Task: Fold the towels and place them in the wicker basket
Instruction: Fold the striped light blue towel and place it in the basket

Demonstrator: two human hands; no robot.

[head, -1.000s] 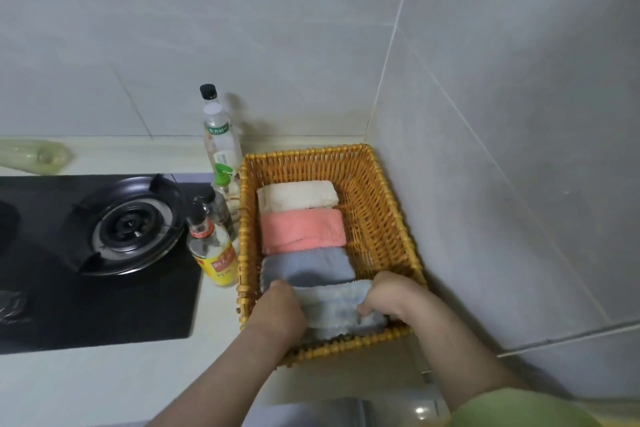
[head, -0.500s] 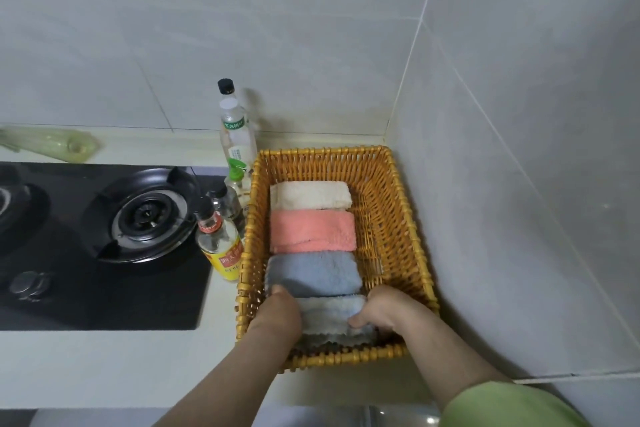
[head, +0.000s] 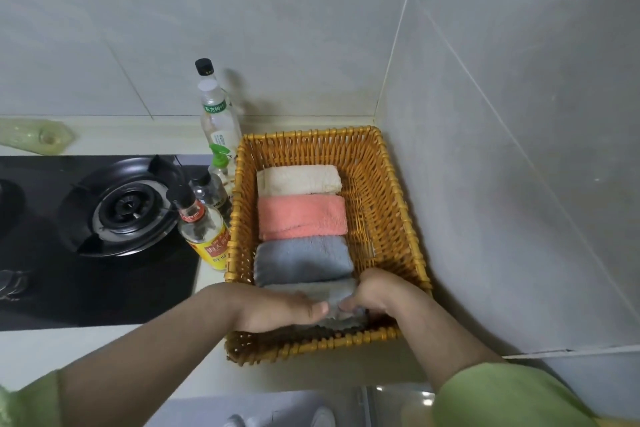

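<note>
Risk: fold springs open on release. Pale grey towel (head: 323, 289) sits at near end of wicker basket (head: 388, 211). Right grip (head: 377, 295) pinches its end; left grip (head: 277, 308) covers it, fingers hidden, cannot tell its hold.

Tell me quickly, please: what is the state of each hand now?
Left hand: open, pressing flat on the nearest towel.
Right hand: closed, holding the right end of that towel.
</note>
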